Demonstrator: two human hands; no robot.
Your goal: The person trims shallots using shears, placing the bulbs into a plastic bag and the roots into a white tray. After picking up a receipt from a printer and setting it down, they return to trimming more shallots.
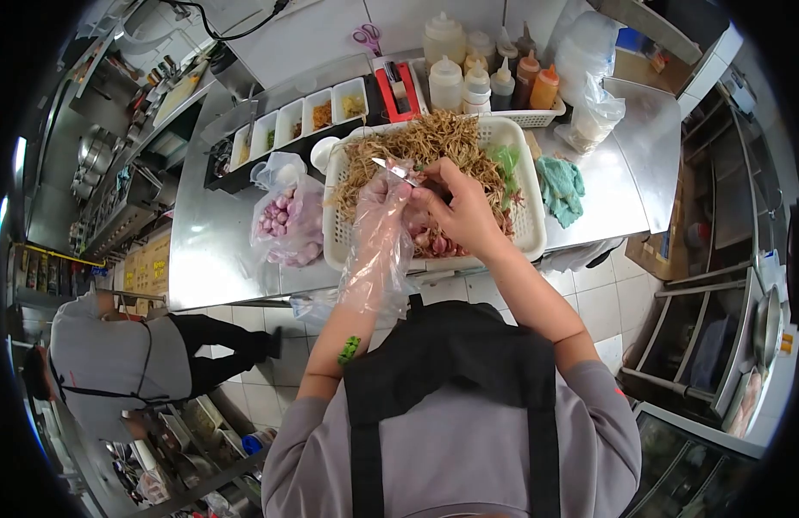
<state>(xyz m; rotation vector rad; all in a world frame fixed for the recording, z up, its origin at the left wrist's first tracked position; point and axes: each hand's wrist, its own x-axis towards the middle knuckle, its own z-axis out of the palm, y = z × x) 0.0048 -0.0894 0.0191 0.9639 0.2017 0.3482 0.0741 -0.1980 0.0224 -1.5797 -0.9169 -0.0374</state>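
Note:
Over a white plastic basket (pixel 534 226), my two hands meet. My left hand (pixel 380 197), in a clear plastic glove that reaches up the forearm, has its fingers curled closed; whatever is inside them is too small and covered to make out. A small knife (pixel 394 170) with a shiny blade points up and left across the gloved fingers. Its near end runs to my bare right hand (pixel 456 203), whose thumb and index finger are pinched on it; the handle is hidden. Dry brown roots and stalks (pixel 443 136) fill the basket's back, and reddish shallots (pixel 436 245) lie at its front.
Left of the basket stands a plastic bag of peeled shallots (pixel 280 216). Behind are seasoning trays (pixel 317 112), a red-framed tool (pixel 398 91) and sauce bottles (pixel 446 84). A green cloth (pixel 560 188) lies on the right. Another person (pixel 123 354) is bent over at left.

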